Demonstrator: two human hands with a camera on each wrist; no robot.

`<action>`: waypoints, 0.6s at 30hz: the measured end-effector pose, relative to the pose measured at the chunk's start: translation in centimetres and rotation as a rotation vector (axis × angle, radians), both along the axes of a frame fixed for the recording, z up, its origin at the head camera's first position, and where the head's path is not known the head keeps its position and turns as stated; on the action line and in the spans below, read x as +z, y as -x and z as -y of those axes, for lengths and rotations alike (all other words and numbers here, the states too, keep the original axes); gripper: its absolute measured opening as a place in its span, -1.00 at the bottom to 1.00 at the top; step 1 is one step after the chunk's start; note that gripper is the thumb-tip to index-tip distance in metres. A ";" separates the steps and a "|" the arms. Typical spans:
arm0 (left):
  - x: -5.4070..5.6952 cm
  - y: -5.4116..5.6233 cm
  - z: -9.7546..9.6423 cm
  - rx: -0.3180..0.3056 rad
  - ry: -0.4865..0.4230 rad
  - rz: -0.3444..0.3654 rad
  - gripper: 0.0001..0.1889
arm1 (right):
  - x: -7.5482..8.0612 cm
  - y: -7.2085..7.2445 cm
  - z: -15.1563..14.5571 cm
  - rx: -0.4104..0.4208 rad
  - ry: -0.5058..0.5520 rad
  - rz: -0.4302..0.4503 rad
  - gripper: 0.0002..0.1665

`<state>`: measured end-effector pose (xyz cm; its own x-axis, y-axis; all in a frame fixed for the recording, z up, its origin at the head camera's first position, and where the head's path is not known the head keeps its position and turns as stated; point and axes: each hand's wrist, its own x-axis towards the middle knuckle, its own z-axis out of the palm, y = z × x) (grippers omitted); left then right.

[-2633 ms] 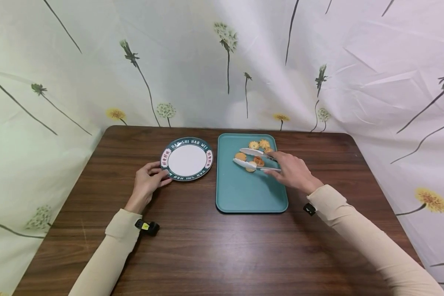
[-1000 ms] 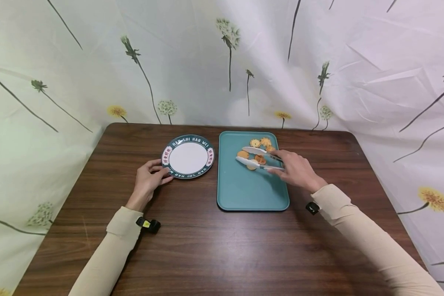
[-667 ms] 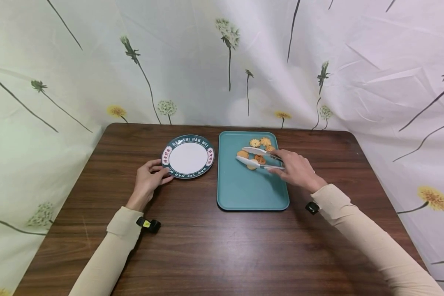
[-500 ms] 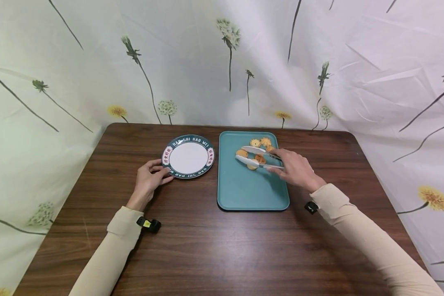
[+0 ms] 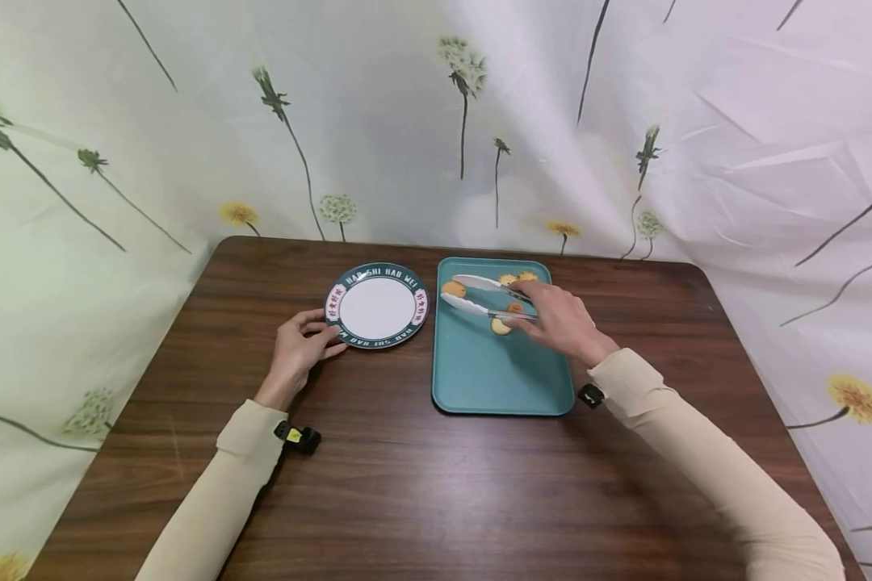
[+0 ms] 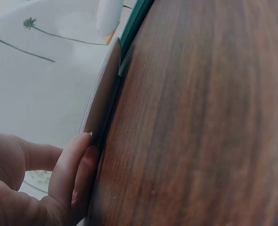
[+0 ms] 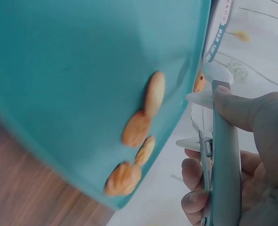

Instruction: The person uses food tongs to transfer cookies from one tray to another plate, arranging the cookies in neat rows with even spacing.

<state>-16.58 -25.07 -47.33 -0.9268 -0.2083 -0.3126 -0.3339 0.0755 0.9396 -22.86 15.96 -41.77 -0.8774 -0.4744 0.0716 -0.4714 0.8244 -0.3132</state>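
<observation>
My left hand pinches the near left rim of a round plate with a white middle and a dark green lettered border. In the left wrist view the plate appears edge-on, thumb and fingers at its rim. My right hand grips metal tongs with white tips over the teal tray. Between the tips is a round golden cookie, near the tray's left edge; the right wrist view shows this cookie partly hidden by a tip. Several other cookies lie on the tray.
Both plate and tray stand on a dark brown wooden table, a narrow gap between them. Behind the table hangs a pale cloth printed with dandelions. Each wrist wears a small black camera.
My right hand has moved left with the tongs, and the round cookie between their tips has moved left too, away from the other cookies. The left hand still holds the plate's rim.
</observation>
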 end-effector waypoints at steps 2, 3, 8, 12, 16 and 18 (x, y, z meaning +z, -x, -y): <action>0.1 0.0 0.0 -0.001 -0.003 -0.001 -0.38 | 0.0 0.3 0.9 0.009 0.010 0.008 -0.27; 0.0 0.1 0.0 -0.001 -0.006 0.000 -0.38 | 0.0 0.4 1.4 0.017 0.013 0.009 -0.27; 0.0 0.1 -0.1 0.006 -0.014 -0.002 -0.39 | -0.1 1.1 3.6 0.054 0.032 0.008 -0.30; 0.1 0.1 -0.1 0.012 -0.012 -0.001 -0.39 | -0.3 1.5 5.4 0.081 0.038 0.001 -0.31; 0.2 -0.1 -0.1 0.013 -0.012 0.003 -0.39 | -0.8 1.8 7.1 0.099 0.040 0.021 -0.31; 0.2 -0.2 -0.1 0.012 -0.014 0.006 -0.38 | -1.1 1.9 7.9 0.105 0.034 0.030 -0.30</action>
